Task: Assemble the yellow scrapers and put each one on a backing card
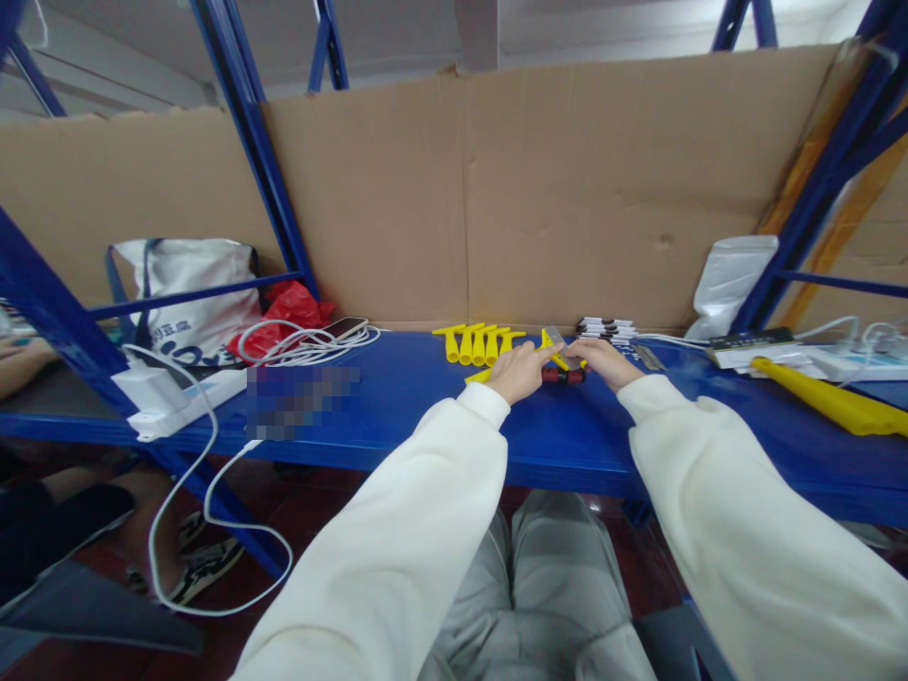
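Note:
My left hand [519, 372] is closed around a yellow T-shaped scraper [479, 376]. Its handle sticks out to the left of the hand, and part of its head shows beyond my fingertips. My right hand [602, 361] pinches a thin greyish flat blade [557, 342] against that head; the fingers hide where the two meet. Just below lies a dark red and black cylindrical thing [564, 376]. Left of my hands, several similar yellow T-shaped scrapers [479, 348] lie in a row on the blue tabletop [404, 407].
Behind my right hand is a stack of black-and-white packets [606, 328], with a thin metal strip [648, 357] nearby. A long yellow object [837, 402] lies at right. Left are coiled white cables [298, 342], a charger [148, 386] and a cloth bag [191, 284]. A cardboard wall [567, 189] stands behind.

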`<state>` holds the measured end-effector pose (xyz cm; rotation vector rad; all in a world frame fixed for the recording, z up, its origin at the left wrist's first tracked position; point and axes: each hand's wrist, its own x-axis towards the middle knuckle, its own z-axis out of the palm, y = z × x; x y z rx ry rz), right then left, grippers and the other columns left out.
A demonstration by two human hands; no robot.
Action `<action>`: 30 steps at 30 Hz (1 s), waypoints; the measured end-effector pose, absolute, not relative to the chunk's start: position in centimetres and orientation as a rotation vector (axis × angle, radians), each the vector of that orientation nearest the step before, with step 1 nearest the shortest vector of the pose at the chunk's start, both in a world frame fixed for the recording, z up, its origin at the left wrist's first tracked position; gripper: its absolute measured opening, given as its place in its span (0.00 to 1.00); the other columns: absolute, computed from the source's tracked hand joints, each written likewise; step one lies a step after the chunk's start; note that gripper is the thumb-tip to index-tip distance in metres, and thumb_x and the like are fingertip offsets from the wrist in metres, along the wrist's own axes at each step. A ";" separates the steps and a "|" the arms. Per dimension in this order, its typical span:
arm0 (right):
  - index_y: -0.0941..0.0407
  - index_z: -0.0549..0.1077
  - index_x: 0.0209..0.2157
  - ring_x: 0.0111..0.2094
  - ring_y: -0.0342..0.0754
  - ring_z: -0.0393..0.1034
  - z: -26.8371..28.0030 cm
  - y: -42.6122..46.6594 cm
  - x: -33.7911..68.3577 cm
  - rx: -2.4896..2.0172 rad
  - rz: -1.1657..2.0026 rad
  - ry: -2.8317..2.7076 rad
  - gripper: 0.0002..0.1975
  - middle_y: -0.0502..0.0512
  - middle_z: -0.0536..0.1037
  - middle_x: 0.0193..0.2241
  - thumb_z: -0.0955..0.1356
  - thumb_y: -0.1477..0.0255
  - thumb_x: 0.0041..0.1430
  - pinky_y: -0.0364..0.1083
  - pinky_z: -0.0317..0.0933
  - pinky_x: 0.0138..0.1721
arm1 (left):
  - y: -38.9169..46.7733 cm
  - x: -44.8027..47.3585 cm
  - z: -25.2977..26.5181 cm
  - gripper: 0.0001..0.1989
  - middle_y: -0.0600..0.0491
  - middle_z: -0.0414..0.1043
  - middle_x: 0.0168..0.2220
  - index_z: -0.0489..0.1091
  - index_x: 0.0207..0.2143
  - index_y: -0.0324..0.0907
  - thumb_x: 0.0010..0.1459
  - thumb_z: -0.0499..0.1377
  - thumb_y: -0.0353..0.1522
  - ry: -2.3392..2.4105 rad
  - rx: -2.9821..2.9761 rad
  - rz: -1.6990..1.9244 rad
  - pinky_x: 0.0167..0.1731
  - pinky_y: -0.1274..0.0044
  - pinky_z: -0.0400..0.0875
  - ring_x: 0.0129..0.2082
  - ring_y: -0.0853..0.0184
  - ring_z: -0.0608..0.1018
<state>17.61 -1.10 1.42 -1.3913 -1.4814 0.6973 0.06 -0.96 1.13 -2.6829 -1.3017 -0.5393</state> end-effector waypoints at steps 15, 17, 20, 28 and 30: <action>0.55 0.70 0.21 0.27 0.44 0.64 0.8 0.1 18.4 -1.395 0.669 -1.334 0.08 0.52 0.72 0.23 0.68 0.66 0.44 0.43 0.58 0.28 | -1.0 0.4 0.8 0.24 0.50 0.71 0.48 0.57 0.66 0.57 0.69 0.45 0.35 -1.145 -2.779 -0.555 0.48 0.73 0.69 0.48 0.62 0.76; 0.56 0.71 0.21 0.28 0.46 0.66 0.8 0.3 18.7 -1.403 0.655 -1.343 0.08 0.53 0.74 0.24 0.68 0.66 0.45 0.44 0.59 0.28 | -1.0 0.4 0.7 0.24 0.49 0.71 0.49 0.57 0.66 0.56 0.69 0.46 0.36 -1.171 -2.775 -0.565 0.48 0.72 0.69 0.48 0.61 0.76; 0.56 0.74 0.24 0.32 0.48 0.70 1.0 0.6 19.8 -1.474 0.537 -1.366 0.08 0.56 0.78 0.29 0.66 0.68 0.48 0.45 0.63 0.32 | -0.9 0.3 0.8 0.24 0.49 0.71 0.51 0.57 0.66 0.56 0.69 0.46 0.36 -1.247 -2.756 -0.595 0.49 0.71 0.69 0.50 0.60 0.75; 0.58 0.80 0.39 0.50 0.61 0.72 1.1 0.2 23.2 -2.202 -0.029 -1.410 0.14 0.67 0.79 0.45 0.64 0.73 0.56 0.53 0.64 0.48 | -0.4 0.1 0.6 0.24 0.48 0.72 0.53 0.60 0.65 0.52 0.68 0.46 0.35 -1.341 -2.757 -0.614 0.50 0.67 0.70 0.53 0.58 0.74; 0.58 0.80 0.40 0.52 0.63 0.71 0.8 0.1 23.3 -2.321 -0.018 -1.397 0.14 0.68 0.78 0.47 0.66 0.72 0.55 0.56 0.64 0.49 | -0.3 0.1 0.6 0.24 0.48 0.72 0.53 0.60 0.65 0.52 0.68 0.46 0.35 -1.352 -2.762 -0.613 0.51 0.67 0.69 0.53 0.58 0.74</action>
